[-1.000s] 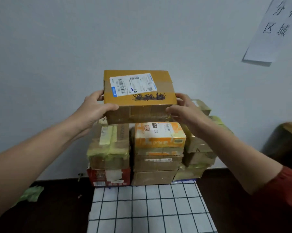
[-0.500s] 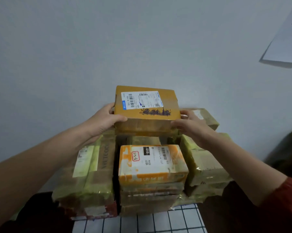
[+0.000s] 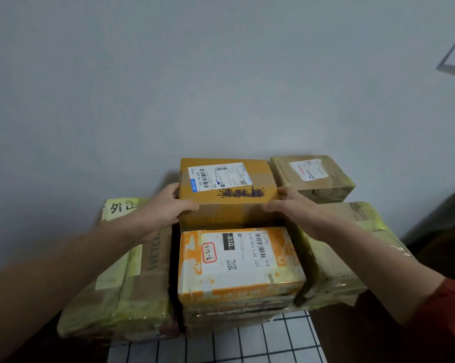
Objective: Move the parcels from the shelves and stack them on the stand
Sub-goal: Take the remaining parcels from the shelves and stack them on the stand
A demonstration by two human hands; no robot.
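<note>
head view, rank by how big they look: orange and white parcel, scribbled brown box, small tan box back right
1. orange and white parcel: looks largest, but it is nearest the camera, so its true size is unsure
2. scribbled brown box
3. small tan box: smallest

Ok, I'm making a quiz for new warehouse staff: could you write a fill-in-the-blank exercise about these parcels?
The left hand and right hand hold the scribbled parcel ____ the orange parcel, nearer the wall.
The orange parcel's black label reads ____.
The white sheet in front of the orange parcel carries a black ____ pattern.
Missing words: behind; 010; grid.
</note>
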